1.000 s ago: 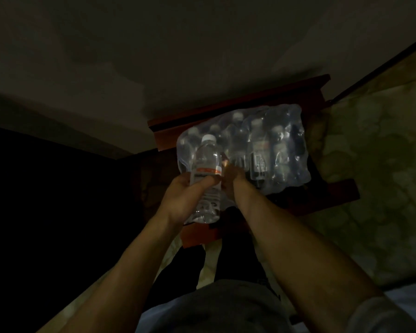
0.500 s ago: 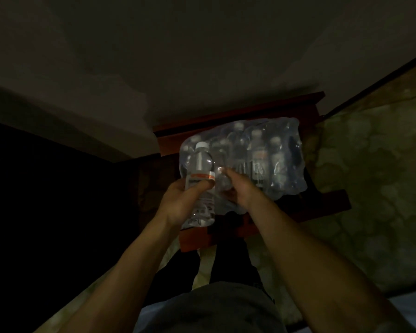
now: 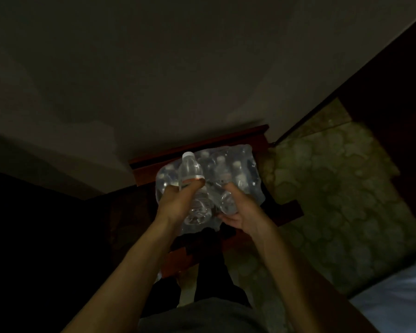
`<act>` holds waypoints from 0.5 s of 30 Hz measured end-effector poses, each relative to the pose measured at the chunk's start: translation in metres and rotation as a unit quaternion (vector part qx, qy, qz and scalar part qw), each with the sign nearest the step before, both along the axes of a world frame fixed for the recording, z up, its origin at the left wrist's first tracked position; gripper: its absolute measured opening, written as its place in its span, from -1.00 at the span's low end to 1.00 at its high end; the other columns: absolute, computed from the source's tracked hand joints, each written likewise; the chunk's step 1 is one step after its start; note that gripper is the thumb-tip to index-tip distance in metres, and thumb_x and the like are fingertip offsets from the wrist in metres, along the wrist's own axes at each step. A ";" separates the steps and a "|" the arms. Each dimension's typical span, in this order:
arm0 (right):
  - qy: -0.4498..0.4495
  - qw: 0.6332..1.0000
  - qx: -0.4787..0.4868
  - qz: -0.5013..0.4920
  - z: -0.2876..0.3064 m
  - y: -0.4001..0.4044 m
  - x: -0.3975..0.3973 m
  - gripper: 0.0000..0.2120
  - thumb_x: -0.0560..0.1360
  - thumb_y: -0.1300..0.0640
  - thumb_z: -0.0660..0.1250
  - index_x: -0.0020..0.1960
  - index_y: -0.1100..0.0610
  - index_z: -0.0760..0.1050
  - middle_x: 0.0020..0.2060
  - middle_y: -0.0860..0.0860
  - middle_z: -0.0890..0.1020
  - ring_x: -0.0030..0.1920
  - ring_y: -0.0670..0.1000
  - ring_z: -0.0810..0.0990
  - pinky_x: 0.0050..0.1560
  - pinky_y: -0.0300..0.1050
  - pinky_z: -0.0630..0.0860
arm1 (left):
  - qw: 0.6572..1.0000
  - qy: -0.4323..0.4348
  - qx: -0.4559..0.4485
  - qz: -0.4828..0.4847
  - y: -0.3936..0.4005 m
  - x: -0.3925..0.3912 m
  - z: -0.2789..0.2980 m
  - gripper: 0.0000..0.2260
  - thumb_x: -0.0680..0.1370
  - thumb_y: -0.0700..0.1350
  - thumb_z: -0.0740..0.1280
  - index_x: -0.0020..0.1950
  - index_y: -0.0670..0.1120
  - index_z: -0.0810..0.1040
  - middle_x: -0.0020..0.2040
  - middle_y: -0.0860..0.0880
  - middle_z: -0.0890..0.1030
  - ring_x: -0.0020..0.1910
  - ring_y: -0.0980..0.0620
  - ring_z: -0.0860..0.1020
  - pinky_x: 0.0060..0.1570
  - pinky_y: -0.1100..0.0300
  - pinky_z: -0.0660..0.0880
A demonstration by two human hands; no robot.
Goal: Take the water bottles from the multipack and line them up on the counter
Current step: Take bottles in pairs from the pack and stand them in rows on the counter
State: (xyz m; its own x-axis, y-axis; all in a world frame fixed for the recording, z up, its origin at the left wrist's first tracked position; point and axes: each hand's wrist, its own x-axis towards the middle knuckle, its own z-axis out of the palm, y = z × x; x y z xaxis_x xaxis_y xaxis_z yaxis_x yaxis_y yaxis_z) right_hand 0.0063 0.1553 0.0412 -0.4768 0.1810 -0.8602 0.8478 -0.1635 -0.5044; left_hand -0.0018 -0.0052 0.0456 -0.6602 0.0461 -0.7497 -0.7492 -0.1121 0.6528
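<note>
A shrink-wrapped multipack [image 3: 235,174] of clear water bottles lies on a dark red wooden stand [image 3: 288,210]. My left hand [image 3: 175,203] grips one clear water bottle [image 3: 190,169] with a white cap and an orange label band, held upright in front of the pack's left end. My right hand [image 3: 243,210] is closed on the torn plastic wrap at the pack's near edge, around the base of another bottle inside. Several capped bottles show through the wrap.
A pale wall [image 3: 178,80] rises behind the stand. Patterned green floor [image 3: 334,200] spreads to the right, with a dark wooden panel [image 3: 394,92] beyond and a white surface [image 3: 399,304] at the lower right. The left side is black shadow.
The bottle in my left hand has risen and tilted more upright. My right hand has shifted from beside that bottle down to the pack's near edge and closed on the wrap.
</note>
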 end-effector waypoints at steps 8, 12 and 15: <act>0.065 0.979 -0.159 -0.107 0.068 0.001 0.047 -0.58 0.39 0.09 0.49 0.19 0.20 0.51 0.12 0.21 0.61 -0.03 0.21 0.69 -0.12 -0.02 0.63 | 0.995 0.046 0.085 0.016 -0.021 0.018 0.043 -0.71 0.45 -0.01 0.48 0.11 -0.12 0.65 -0.09 -0.12 0.75 -0.10 -0.09 0.73 -0.11 0.05 0.61; 0.146 0.965 -0.218 -0.028 0.097 -0.007 0.048 -0.62 0.41 0.11 0.42 0.18 0.25 0.52 0.03 0.20 0.65 -0.03 0.20 0.69 -0.01 0.01 0.61 | 0.988 0.067 0.122 0.071 -0.031 0.036 0.061 -0.59 0.44 -0.01 0.49 0.21 -0.18 0.61 0.05 -0.21 0.71 -0.02 -0.15 0.71 -0.19 0.09 0.61; 0.221 0.939 -0.258 0.057 0.119 -0.018 0.047 -0.58 0.41 0.15 0.43 0.23 0.25 0.50 0.12 0.25 0.61 0.04 0.21 0.66 0.06 0.04 0.58 | 0.981 0.106 0.131 0.091 -0.039 0.052 0.085 -0.58 0.44 -0.01 0.45 0.18 -0.27 0.62 0.04 -0.26 0.69 -0.09 -0.14 0.69 -0.16 0.10 0.59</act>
State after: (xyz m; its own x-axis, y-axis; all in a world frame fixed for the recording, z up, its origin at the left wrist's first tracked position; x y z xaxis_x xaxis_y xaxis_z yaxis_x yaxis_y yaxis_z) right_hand 0.0534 0.1373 0.1604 -0.7991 -0.2798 -0.5321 0.6007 -0.4046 -0.6895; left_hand 0.0498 -0.0443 0.1302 -0.8154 0.0854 -0.5726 -0.5512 -0.4169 0.7228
